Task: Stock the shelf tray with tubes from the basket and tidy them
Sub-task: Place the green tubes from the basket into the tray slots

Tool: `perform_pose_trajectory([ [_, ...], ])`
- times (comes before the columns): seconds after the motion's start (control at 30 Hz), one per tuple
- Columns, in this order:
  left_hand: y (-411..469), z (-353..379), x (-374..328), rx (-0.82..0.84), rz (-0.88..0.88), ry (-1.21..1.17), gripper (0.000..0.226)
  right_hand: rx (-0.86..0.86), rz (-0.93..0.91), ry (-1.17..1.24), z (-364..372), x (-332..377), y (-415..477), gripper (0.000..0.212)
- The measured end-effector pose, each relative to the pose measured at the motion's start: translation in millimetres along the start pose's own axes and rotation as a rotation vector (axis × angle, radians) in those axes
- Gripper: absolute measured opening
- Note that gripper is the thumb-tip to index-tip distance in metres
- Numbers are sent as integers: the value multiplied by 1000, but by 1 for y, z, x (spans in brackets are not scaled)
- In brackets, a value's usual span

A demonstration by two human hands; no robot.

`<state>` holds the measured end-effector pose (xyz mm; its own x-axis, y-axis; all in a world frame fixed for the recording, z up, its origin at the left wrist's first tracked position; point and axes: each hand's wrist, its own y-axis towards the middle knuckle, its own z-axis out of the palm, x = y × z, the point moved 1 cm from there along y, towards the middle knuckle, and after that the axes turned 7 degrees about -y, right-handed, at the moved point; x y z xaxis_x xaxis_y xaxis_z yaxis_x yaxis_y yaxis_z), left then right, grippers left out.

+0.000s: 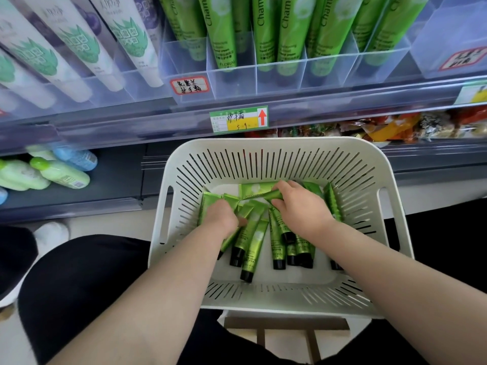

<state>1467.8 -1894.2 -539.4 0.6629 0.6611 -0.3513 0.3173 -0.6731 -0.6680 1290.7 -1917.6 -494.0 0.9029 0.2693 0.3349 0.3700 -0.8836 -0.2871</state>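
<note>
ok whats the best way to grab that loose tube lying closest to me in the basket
Grip the tube across its flat green body, just above the black cap, from above. It lies flat, cap towards you, beside another tube but with its top face clear, so fingers can pinch its long edges.

Premises: a retail shop, personal-care aisle. Evidence follows. A clear divided shelf tray (284, 72) holds upright green tubes (290, 27) in ranked rows, the same product repeated. A handwritten red-bordered label (188, 86) is fixed to the tray front. A printed price tag (238, 119) with a red arrow sits in the shelf-edge rail (131, 119). White boxed tubes (79, 46) fill the adjacent bay. The lower shelf carries small bottles (60, 172) and what appear to be packaged snacks (382, 127), blurred. A slotted white basket (279, 154) of stock stands before the shelving.
</note>
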Motion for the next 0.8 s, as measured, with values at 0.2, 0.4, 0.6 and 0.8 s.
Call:
perform_pose_trajectory([
  [0.2,-5,11,-4,9,47,140,42,22,-1,-27,5,-4,-1,32],
  [0.4,-12,12,-4,-16,102,170,47,-25,-23,-3,-2,-7,-4,25],
  [0.6,-37,-19,-20,-222,378,-37,35,-152,-56,44,-26,-2,-14,21],
  [0.8,-84,-67,-49,-401,571,-195,25,-343,-93,59,-68,14,-25,20],
])
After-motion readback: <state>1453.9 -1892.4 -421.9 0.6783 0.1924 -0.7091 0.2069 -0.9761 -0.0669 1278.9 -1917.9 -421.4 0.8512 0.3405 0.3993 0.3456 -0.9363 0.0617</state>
